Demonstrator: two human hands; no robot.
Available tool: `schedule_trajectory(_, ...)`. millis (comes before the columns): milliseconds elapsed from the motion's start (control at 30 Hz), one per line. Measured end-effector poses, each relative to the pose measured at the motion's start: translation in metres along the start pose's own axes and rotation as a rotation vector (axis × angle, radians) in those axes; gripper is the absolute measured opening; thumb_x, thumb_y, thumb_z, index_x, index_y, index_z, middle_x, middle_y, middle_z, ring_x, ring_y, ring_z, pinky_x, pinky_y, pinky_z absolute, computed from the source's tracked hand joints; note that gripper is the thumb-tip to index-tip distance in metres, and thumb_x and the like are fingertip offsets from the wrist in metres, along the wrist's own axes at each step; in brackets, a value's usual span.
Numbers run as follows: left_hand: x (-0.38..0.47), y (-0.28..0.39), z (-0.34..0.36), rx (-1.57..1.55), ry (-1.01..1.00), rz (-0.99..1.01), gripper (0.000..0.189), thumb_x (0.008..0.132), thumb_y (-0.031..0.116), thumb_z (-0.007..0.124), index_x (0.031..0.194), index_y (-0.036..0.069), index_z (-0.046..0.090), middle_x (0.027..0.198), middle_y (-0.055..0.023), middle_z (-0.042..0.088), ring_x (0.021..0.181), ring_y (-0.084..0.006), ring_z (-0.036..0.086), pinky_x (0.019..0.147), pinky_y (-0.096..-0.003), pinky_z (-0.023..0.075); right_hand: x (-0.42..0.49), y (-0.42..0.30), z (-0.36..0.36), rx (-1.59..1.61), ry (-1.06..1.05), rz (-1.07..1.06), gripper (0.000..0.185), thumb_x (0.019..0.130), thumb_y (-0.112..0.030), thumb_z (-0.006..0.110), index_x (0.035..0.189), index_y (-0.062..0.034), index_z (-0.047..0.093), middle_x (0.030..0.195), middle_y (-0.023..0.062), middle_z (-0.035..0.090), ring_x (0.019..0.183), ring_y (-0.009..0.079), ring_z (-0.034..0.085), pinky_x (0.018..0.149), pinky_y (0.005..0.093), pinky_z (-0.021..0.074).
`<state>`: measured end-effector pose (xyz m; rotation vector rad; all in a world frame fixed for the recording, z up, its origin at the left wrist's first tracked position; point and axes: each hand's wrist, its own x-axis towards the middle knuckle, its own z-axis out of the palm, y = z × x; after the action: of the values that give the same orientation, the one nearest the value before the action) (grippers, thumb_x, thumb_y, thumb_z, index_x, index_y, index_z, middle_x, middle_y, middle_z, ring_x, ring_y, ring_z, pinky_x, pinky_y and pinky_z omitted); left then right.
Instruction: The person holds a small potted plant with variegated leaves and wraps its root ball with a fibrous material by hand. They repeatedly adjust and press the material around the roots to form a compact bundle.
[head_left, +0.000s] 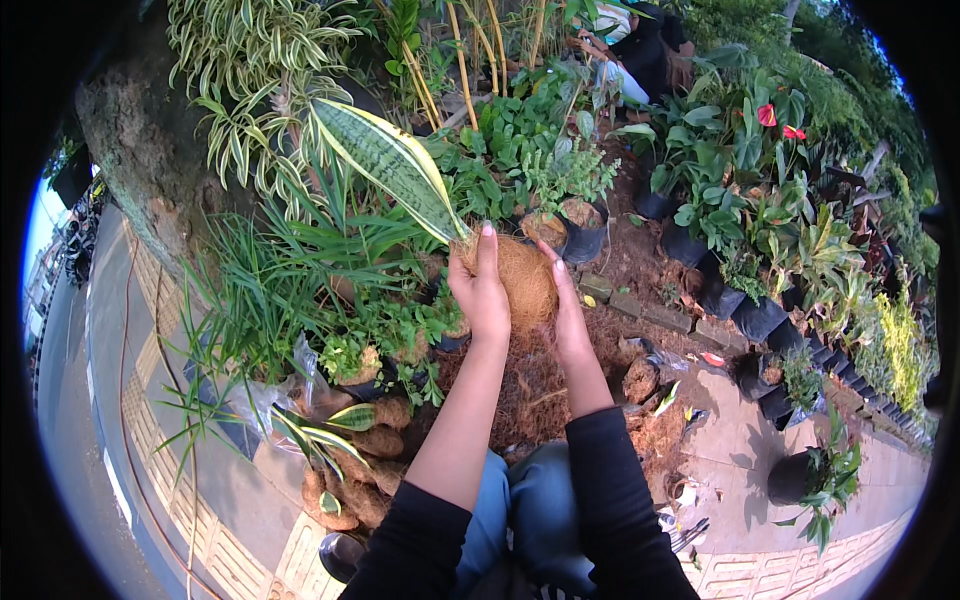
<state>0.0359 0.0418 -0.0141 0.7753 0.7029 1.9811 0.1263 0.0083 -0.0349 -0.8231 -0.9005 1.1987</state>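
Between my two hands is a ball of brown coconut fibre (529, 285), held up in front of my knees. A single snake plant leaf (390, 165), green with yellow edges, sticks out of it toward the upper left. My left hand (480, 289) grips the ball's left side, its thumb lying along the top near the leaf's base. Against the right side rests my right hand (571, 311), its fingers stretched nearly straight. Loose coconut fibre (532, 382) covers the ground beneath the ball. The palms' inner faces are hidden.
Several fibre-wrapped snake plants (360, 487) lie at lower left beside potted greenery (367, 360). Black plant bags (757, 319) line a brick edging (667, 316) at right. A black-potted plant (791, 476) lies tipped on the pavement (739, 480). Another person (637, 49) sits among plants at the back.
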Motion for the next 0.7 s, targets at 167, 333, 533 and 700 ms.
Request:
schedule_trajectory(167,-0.001,-0.004,0.002,-0.057,-0.077,-0.078,0.029,0.091,0.016,0.069,0.112,-0.001,0.061,0.104,-0.0049,0.064,0.093,-0.0101,0.059,0.085,-0.0259,0.0462,0.009,0.019,0.001,-0.067,0.139,-0.138,0.048,0.102,-0.039,0.046,0.133,-0.0017,0.049,0.128,0.0087,0.056,0.122,0.0173,0.049,0.106,0.0309,0.0352)
schedule_trajectory(333,0.001,-0.002,-0.003,0.047,-0.356,-0.209,0.031,0.088,0.015,0.072,0.112,-0.002,0.063,0.103,-0.0074,0.067,0.092,-0.0113,0.062,0.085,-0.0276,0.0492,0.009,0.01,-0.008,0.381,0.185,0.17,0.048,0.099,-0.043,0.044,0.13,-0.0074,0.051,0.12,0.0096,0.062,0.105,0.0216,0.063,0.091,0.0367,0.0505)
schedule_trajectory(533,-0.003,-0.003,-0.006,0.163,-0.476,-0.251,0.033,0.089,0.019,0.071,0.111,-0.003,0.061,0.101,-0.0072,0.068,0.089,-0.0123,0.063,0.083,-0.0279,0.0493,-0.005,-0.009,-0.014,0.25,0.1,0.436,0.06,0.096,-0.056,0.039,0.135,-0.0115,0.048,0.126,0.0098,0.06,0.111,0.0257,0.062,0.091,0.0465,0.052)
schedule_trajectory(700,-0.003,-0.002,-0.007,0.125,-0.186,-0.062,0.033,0.093,0.023,0.067,0.112,-0.002,0.06,0.103,-0.0055,0.065,0.091,-0.0118,0.058,0.084,-0.0269,0.0456,-0.004,-0.016,-0.017,0.263,0.049,0.487,0.071,0.094,-0.064,0.037,0.142,-0.0116,0.043,0.133,0.012,0.055,0.121,0.03,0.055,0.095,0.0534,0.0486)
